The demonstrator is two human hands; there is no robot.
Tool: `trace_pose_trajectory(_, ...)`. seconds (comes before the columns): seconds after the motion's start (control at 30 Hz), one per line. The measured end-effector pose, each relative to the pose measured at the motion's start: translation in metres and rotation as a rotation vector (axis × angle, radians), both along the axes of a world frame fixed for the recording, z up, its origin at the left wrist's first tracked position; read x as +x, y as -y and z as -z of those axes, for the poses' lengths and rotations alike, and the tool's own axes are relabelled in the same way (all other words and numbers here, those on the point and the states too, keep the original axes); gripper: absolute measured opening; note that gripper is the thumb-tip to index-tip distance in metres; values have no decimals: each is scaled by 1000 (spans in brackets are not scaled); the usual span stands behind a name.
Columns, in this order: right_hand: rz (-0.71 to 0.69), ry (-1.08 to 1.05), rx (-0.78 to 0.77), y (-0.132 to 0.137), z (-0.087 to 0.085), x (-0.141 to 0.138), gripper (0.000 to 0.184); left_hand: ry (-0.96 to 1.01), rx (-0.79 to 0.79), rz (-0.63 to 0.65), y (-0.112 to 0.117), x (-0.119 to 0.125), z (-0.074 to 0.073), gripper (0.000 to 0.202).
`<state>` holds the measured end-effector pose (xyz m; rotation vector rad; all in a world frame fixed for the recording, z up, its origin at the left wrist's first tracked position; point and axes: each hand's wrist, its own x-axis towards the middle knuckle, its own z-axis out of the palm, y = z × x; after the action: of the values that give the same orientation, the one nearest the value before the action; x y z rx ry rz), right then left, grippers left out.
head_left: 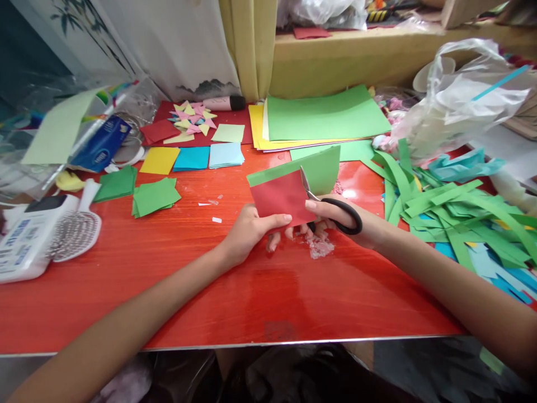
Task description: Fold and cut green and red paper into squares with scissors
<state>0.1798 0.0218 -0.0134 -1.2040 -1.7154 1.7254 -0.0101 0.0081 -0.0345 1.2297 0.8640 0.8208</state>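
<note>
My left hand (253, 234) pinches a red paper square (279, 196) together with a larger green paper sheet (325, 168) behind it, thumb on the red face. The green shows above and to the right of the red. In my right hand (348, 215) is a pair of black-handled scissors (347, 211), with a blade at the red square's right edge, against the green. Some fingers of both hands are hidden under the paper. A small clump of clear, crinkled material (321, 246) lies just below my right hand.
Cut green strips (453, 207) pile up at right beside a plastic bag (453, 106). Behind lies a green paper stack (327, 115). Small square stacks, such as a yellow one (160, 160), sit left of centre. A hairbrush (78, 232) and white bottle (36, 238) are far left.
</note>
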Motion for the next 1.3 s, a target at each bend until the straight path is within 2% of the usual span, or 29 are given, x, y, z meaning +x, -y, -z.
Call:
trace_pose_trajectory(0.3,75,68,106,6,1,-7,50,-62,54,-16,1,0,1,26)
trace_pose_trajectory(0.6,160,55,68,10,8,-8,50,-90,71,-19,1,1,2,27)
trace_pose_trajectory(0.93,207,57,85,13,6,-12,50,-102,86,-25,1,0,2,27)
trace_pose_trajectory(1.13,283,64,82,14,6,-16,50,-95,102,-24,0,1,3,28)
trace_pose_trajectory(1.3,244,12,2,15,6,-15,48,-109,81,-11,0,1,2,27)
